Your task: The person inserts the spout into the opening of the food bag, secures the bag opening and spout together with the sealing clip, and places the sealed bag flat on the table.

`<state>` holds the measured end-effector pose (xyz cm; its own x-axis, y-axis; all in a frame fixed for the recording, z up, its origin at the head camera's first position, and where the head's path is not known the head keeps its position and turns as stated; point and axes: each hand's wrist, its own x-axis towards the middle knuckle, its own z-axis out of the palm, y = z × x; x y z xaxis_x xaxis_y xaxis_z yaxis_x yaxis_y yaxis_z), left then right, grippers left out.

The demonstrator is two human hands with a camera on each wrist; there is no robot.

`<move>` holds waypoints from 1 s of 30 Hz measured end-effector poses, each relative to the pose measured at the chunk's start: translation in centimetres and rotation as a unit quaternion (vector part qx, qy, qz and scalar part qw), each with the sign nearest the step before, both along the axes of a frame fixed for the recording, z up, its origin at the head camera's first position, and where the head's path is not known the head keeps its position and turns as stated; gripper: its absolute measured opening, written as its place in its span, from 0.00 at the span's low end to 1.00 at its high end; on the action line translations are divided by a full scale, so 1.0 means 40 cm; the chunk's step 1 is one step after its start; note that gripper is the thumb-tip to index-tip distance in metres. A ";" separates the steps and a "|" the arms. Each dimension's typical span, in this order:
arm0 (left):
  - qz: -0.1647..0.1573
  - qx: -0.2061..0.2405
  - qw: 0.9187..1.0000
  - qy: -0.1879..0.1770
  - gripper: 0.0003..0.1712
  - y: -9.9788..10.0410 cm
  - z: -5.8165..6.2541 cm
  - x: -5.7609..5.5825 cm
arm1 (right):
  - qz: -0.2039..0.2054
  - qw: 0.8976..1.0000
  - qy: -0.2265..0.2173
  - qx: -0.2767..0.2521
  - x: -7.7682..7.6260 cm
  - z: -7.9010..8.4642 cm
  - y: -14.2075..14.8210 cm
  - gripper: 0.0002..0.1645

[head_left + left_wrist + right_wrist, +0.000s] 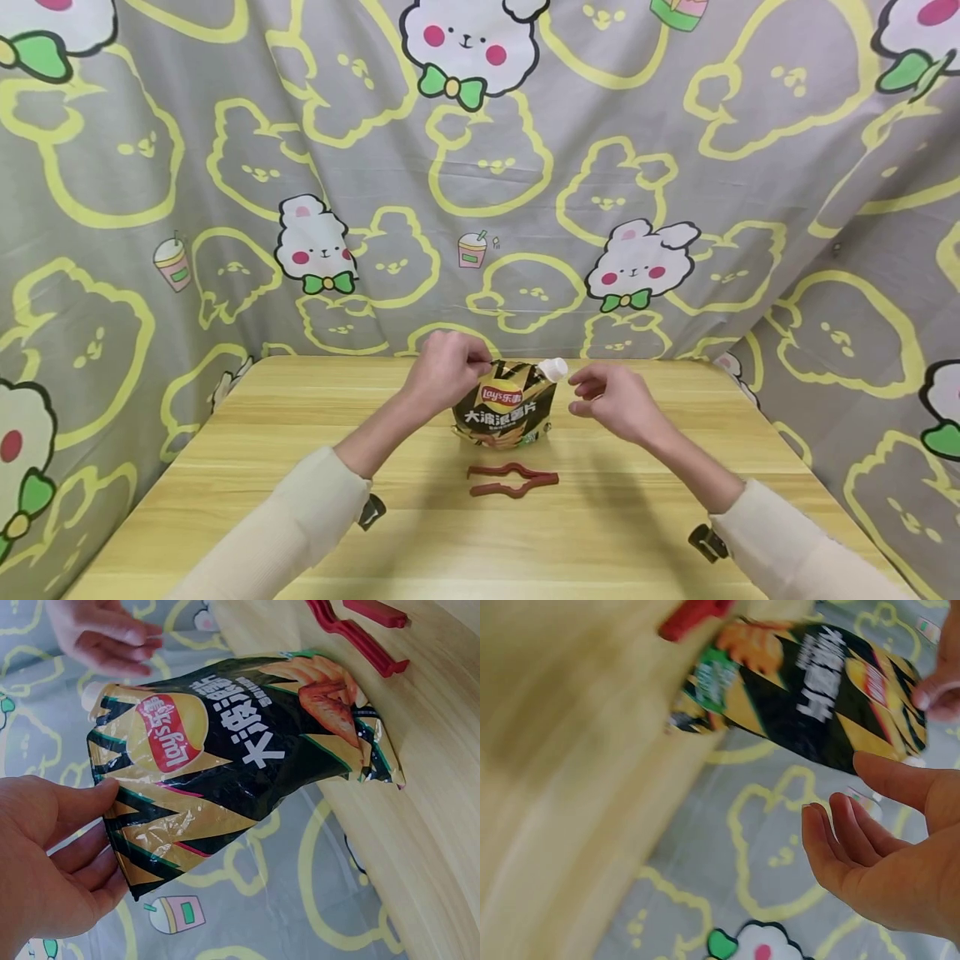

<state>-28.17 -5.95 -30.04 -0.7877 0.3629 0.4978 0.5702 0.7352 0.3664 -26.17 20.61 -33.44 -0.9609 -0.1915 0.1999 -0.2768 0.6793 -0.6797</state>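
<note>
A black and gold Lay's chip bag [501,408] stands on the table. My left hand [447,371] pinches its upper left corner between thumb and fingers; the left wrist view shows the thumb on the front of the bag's top edge [127,832]. A white cap-like piece [553,369] sits at the bag's upper right corner. Just right of that piece is my right hand [611,400], its fingers loosely bent and holding nothing. In the right wrist view the right hand [885,840] appears apart from the white piece, which is mostly hidden there.
On the wooden table [300,483], in front of the bag, lies a dark red tool [513,481] with two wavy arms joined at the right end. A grey curtain [510,183] with cartoon prints hangs behind the table and along both sides.
</note>
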 end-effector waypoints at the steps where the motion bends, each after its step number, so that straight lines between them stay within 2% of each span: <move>1: 0.000 0.000 1.000 0.001 0.05 -0.001 0.000 0.000 | 0.000 1.000 -0.004 0.002 0.001 -0.012 -0.003 0.18; 6: 0.000 0.002 1.000 0.000 0.06 -0.001 0.003 0.001 | 0.005 1.000 -0.022 0.000 0.013 -0.073 -0.021 0.14; 16: 0.003 0.002 1.000 0.000 0.06 -0.003 -0.003 -0.003 | 0.065 0.998 -0.024 0.000 0.035 -0.180 -0.060 0.14; 21: 0.002 0.000 1.000 0.005 0.06 -0.003 -0.003 -0.004 | 0.077 0.997 -0.028 0.009 0.042 -0.209 -0.075 0.15; 30: 0.002 -0.003 1.000 0.005 0.06 -0.003 0.000 0.001 | 0.087 0.994 -0.062 -0.002 0.046 -0.227 -0.086 0.12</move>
